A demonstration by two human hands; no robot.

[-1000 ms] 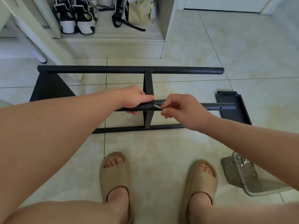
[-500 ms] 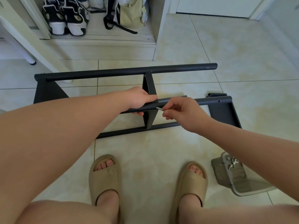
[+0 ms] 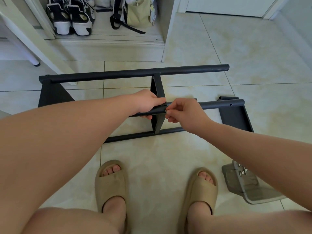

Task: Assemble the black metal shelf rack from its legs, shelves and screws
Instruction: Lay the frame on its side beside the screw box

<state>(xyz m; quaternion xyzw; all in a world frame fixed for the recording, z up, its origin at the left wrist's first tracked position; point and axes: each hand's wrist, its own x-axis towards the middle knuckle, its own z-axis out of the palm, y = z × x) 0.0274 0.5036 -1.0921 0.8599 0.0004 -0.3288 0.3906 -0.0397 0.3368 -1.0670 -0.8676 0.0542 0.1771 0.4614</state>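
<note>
The black rack (image 3: pixel 157 88) lies on its side on the tiled floor (image 3: pixel 168 157), just ahead of two tan slippers (image 3: pixel 110 183). The left hand (image 3: pixel 148 104) wraps its grip round the raised near leg (image 3: pixel 219 104), fingers curled under the tube and thumb on top, right beside the middle shelf panel. The right hand (image 3: pixel 185 112) meets it from the other side, thumb and forefinger pinched tight on a small silver screw (image 3: pixel 166 112) at the leg. The screw is almost hidden by the fingertips. The far leg (image 3: pixel 118 74) and the low leg (image 3: pixel 135 135) run parallel to it, with one end shelf (image 3: pixel 52 95) on the left and another (image 3: pixel 236 119) on the right.

Over by the right forearm, a grey plastic tray (image 3: pixel 253 198) sits on the tiles with a few loose screws (image 3: pixel 241 171) at its far end. Behind the rack, an open cabinet recess holds black-and-white sneakers (image 3: pixel 70 16) and a pale green bag (image 3: pixel 138 14).

The rack's left end sits close to a white slanted panel (image 3: pixel 33 39). Bare tile opens out to the right and toward the door (image 3: pixel 228 5).
</note>
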